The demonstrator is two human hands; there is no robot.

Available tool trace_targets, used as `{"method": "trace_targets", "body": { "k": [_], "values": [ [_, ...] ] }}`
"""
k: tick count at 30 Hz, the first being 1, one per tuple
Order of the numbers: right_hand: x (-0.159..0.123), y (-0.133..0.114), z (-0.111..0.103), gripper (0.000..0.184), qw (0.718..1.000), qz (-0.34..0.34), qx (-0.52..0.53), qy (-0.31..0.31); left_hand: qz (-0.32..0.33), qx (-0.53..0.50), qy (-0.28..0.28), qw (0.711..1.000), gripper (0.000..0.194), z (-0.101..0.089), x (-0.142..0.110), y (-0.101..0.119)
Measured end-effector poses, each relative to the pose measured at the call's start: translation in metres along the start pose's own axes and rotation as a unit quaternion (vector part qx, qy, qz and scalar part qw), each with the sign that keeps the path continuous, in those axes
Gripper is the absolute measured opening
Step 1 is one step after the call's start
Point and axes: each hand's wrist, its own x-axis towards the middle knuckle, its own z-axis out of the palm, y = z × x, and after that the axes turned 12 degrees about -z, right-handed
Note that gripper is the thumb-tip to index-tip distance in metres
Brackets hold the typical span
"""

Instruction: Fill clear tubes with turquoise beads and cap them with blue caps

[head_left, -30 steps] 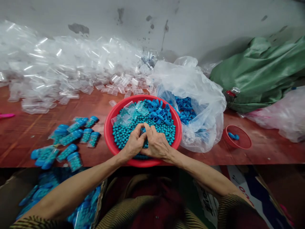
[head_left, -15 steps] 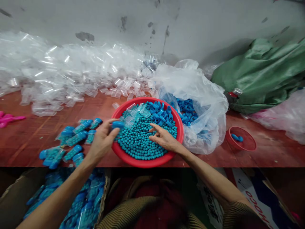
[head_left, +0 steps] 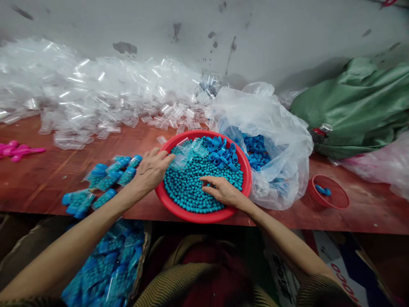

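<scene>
My left hand (head_left: 152, 169) is over the left rim of a red basin (head_left: 162, 200), back upward. Its fingers stretch toward clear plastic sleeves (head_left: 183, 157) lying on the beads; nothing shows in it, though its palm is hidden. Small blue beads (head_left: 188, 189) fill much of the basin. Just above them, my right hand (head_left: 222, 191) has its thumb and forefinger apart, with no object visible between them. Blue plastic caps (head_left: 220, 150) are heaped at the basin's back right. Left of my left hand lie several clear containers (head_left: 108, 181) with blue caps and beads inside.
Clear plastic pieces (head_left: 96, 94) are piled along the wall. A translucent bag (head_left: 284, 140) of blue parts touches the basin's right side. Farther right are a small red basket (head_left: 338, 196) and a green sack (head_left: 354, 102). Below the table edge, a box holds bead-filled containers (head_left: 108, 273).
The blue-capped container my left hand held is no longer seen in it; that hand has turned palm down, fingers extended. My right hand stays over the beads. The view has shifted slightly left.
</scene>
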Motion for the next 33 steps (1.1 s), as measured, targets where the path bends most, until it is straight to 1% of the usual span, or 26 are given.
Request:
{"method": "trace_targets", "body": {
  "k": [2,5,6,8,10,12,14,16,17,18,19,21,22,23,25,27,29,31,33],
  "values": [
    [-0.003,0.001,-0.003,0.033,1.0,-0.001,0.005,0.019,0.061,0.011,-0.047,0.997,0.034,0.003,0.018,0.009],
    [-0.009,0.012,-0.014,0.031,0.999,-0.002,-0.009,0.046,0.108,0.011,-0.083,0.991,0.038,0.015,0.038,0.011],
    [-0.01,0.016,-0.019,0.029,0.998,0.0,-0.034,0.061,0.115,0.01,-0.083,0.99,0.038,0.02,0.044,0.01],
    [-0.009,0.025,-0.032,0.028,0.987,0.012,-0.119,0.103,0.128,0.007,-0.073,0.989,0.037,0.029,0.052,0.009],
    [-0.003,0.031,-0.043,0.027,0.965,0.038,-0.226,0.124,0.137,0.002,-0.064,0.988,0.034,0.034,0.058,0.01],
    [0.007,0.034,-0.049,0.023,0.941,0.084,-0.313,0.097,0.135,-0.008,-0.06,0.989,0.031,0.033,0.06,0.015],
    [0.017,0.037,-0.052,0.018,0.926,0.128,-0.351,0.058,0.114,-0.025,-0.051,0.992,0.031,0.024,0.057,0.025],
    [0.024,0.042,-0.053,0.015,0.927,0.145,-0.343,0.048,0.075,-0.054,-0.056,0.994,0.032,0.012,0.048,0.038],
    [0.025,0.046,-0.054,0.016,0.933,0.141,-0.325,0.06,0.053,-0.073,-0.074,0.993,0.034,0.006,0.041,0.046],
    [0.026,0.05,-0.055,0.015,0.943,0.132,-0.296,0.081,0.031,-0.095,-0.108,0.989,0.035,0.002,0.034,0.054],
    [0.025,0.055,-0.056,0.015,0.952,0.122,-0.258,0.108,0.016,-0.118,-0.155,0.981,0.036,0.0,0.027,0.062],
    [0.022,0.061,-0.056,0.016,0.967,0.114,-0.157,0.167,-0.016,-0.167,-0.257,0.952,0.031,0.002,0.014,0.078],
    [0.02,0.064,-0.056,0.021,0.969,0.118,-0.1,0.191,-0.038,-0.192,-0.297,0.935,0.026,0.006,0.01,0.086],
    [0.017,0.065,-0.055,0.027,0.969,0.124,-0.046,0.208,-0.064,-0.216,-0.323,0.919,0.019,0.013,0.008,0.094],
    [0.014,0.065,-0.051,0.04,0.965,0.135,0.04,0.219,-0.117,-0.255,-0.339,0.898,0.007,0.027,0.01,0.109],
    [0.012,0.065,-0.048,0.047,0.965,0.127,0.073,0.216,-0.144,-0.286,-0.335,0.886,0.005,0.041,0.019,0.122],
    [0.011,0.065,-0.047,0.043,0.97,0.109,0.061,0.21,-0.159,-0.323,-0.348,0.866,0.007,0.05,0.031,0.132],
    [0.011,0.066,-0.047,0.033,0.97,0.107,0.047,0.214,-0.176,-0.371,-0.377,0.83,0.008,0.053,0.04,0.137],
    [0.011,0.065,-0.049,0.026,0.966,0.122,0.044,0.224,-0.191,-0.419,-0.406,0.789,0.012,0.053,0.043,0.137]
  ]
}}
